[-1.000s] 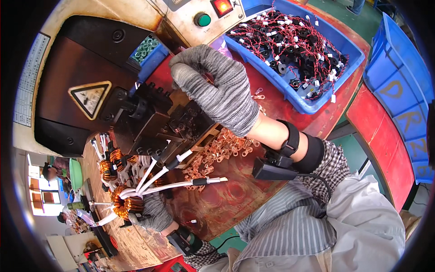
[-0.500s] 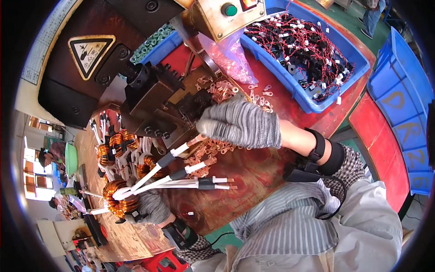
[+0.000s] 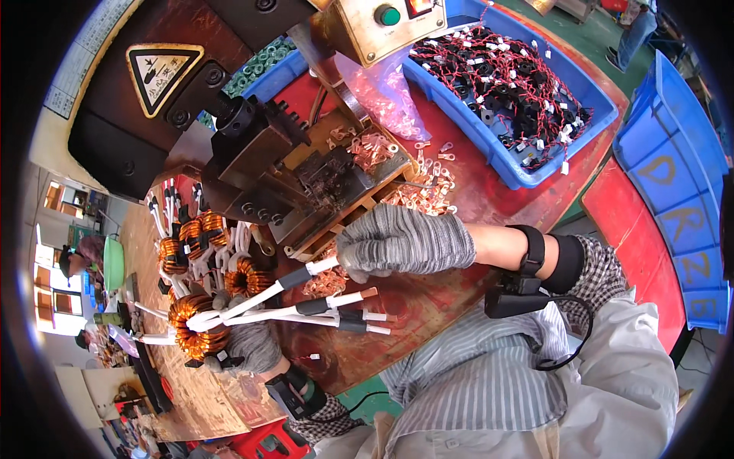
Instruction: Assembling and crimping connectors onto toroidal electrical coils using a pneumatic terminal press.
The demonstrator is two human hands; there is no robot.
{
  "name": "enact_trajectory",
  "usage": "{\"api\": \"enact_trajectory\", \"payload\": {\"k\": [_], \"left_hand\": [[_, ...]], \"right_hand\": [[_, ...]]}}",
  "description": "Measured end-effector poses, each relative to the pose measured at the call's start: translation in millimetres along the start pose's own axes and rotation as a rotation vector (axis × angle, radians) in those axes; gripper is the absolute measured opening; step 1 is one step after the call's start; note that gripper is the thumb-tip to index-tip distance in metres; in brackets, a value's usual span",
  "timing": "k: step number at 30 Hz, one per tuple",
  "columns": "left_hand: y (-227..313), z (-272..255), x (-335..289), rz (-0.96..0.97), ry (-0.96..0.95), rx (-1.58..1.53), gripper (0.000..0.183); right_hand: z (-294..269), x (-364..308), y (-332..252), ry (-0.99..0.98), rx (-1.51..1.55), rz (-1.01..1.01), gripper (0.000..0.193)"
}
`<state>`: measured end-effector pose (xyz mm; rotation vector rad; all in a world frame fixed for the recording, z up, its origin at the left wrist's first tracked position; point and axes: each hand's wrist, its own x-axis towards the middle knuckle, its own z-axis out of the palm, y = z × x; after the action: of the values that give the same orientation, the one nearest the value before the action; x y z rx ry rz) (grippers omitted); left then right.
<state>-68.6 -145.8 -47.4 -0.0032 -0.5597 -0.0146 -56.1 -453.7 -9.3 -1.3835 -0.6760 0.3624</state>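
Observation:
In a grey knitted glove, my left hand (image 3: 254,346) grips a copper-wound toroidal coil (image 3: 193,327) from its right side; most of the fingers are behind the coil. Thick white leads (image 3: 260,297) with black sleeves run from the coil toward the right. My right hand (image 3: 405,241), gloved alike, is closed on the end of the uppermost lead, and its fingertips hide that tip. Bare copper ends (image 3: 370,292) show on the other leads below it. Just beyond my right hand stands the crimping press die (image 3: 329,180), apart from the lead.
Copper ring terminals (image 3: 428,191) lie heaped around the press base. A blue bin (image 3: 527,180) of red-wired black parts sits far right, beside a pink bag (image 3: 394,99) of terminals. More coils (image 3: 202,233) lie left of the press. A control box (image 3: 382,34) overhangs the back.
My right hand has come back from the press die toward me, bringing the lead end lower. My left hand and the coil have shifted only slightly.

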Motion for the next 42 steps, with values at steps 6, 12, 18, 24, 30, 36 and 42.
{"api": "enact_trajectory", "payload": {"k": [6, 12, 18, 24, 30, 36, 42], "left_hand": [[38, -29, -5, -0.395, -0.137, 0.247, 0.080], [22, -11, -27, -0.186, 0.022, 0.438, 0.098], [-6, -10, -4, -0.235, -0.031, 0.465, 0.073], [32, -27, -14, -0.111, 0.096, 0.337, 0.077], [8, -17, -13, -0.178, 0.126, 0.266, 0.080], [-7, -4, -9, -0.163, 0.148, 0.342, 0.075], [-10, -1, -9, -0.055, 0.129, 0.272, 0.075]], "right_hand": [[16, -14, -14, 0.083, 0.068, -0.033, 0.019], [-3, -29, -12, 0.063, -0.247, -0.231, 0.024], [-8, -33, -5, 0.067, 0.120, 0.200, 0.032], [6, -21, 8, 0.041, 0.554, 0.023, 0.033], [16, -18, 12, 0.064, 0.719, -0.036, 0.035], [9, -17, 7, 0.015, 0.668, -0.079, 0.037], [-11, -12, -16, 0.073, 0.306, 0.219, 0.037]]}}
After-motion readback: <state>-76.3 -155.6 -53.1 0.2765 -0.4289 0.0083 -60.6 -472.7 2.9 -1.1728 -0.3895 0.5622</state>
